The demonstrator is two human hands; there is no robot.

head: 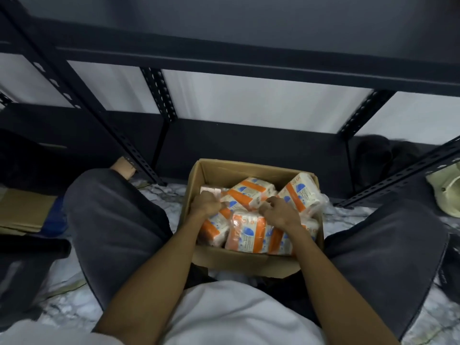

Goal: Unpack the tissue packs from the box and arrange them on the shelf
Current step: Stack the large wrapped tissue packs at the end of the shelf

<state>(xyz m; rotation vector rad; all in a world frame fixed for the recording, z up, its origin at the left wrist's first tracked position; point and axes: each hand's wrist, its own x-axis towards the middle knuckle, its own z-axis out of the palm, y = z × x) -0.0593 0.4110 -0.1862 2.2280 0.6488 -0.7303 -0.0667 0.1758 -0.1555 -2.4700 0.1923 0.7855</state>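
Both forearms extended forward, left hand (205, 204) and right hand (278, 211) with fingers curled.

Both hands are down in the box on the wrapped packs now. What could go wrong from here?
1. The tissue packs sit jammed and tilted in the cardboard box; pulling one may drag its neighbours out.
2. The left hand and right hand seem to pinch thin plastic wrap, which may tear.
3. The shelf overhangs; lifting could knock its edge.

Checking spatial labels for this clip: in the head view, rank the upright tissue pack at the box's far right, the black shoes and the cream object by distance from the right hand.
1. Upright tissue pack, just right of the right hand.
2. Black shoes, beyond the box under the shelf.
3. Cream object, at the far right edge.
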